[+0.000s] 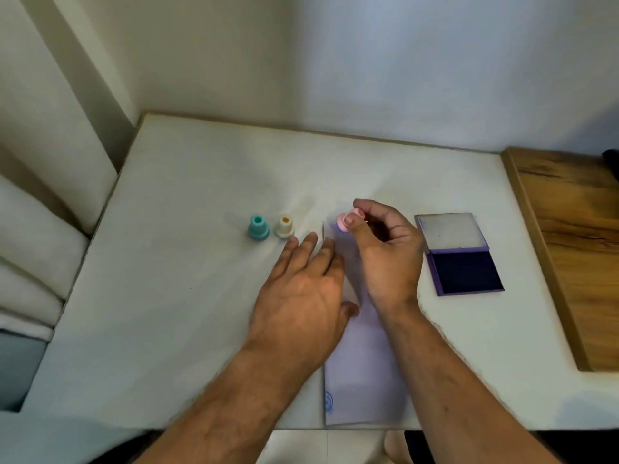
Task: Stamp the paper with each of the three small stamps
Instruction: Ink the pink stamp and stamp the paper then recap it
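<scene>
A white sheet of paper [363, 373] lies on the table in front of me, with one blue round print near its lower left corner. My right hand [385, 252] pinches a small pink stamp [342, 222] above the paper's far end. My left hand [301, 293] rests flat, fingers spread, on the paper's left edge. A teal stamp [258, 226] and a cream stamp [285, 226] stand upright side by side on the table, left of the paper. An open ink pad [464, 262] with a dark blue pad and raised lid sits right of my right hand.
The white table [167, 296] runs to a wall at the back. A wooden surface [576, 236] adjoins it on the right. White cushions [33, 262] lie beyond the table's left edge.
</scene>
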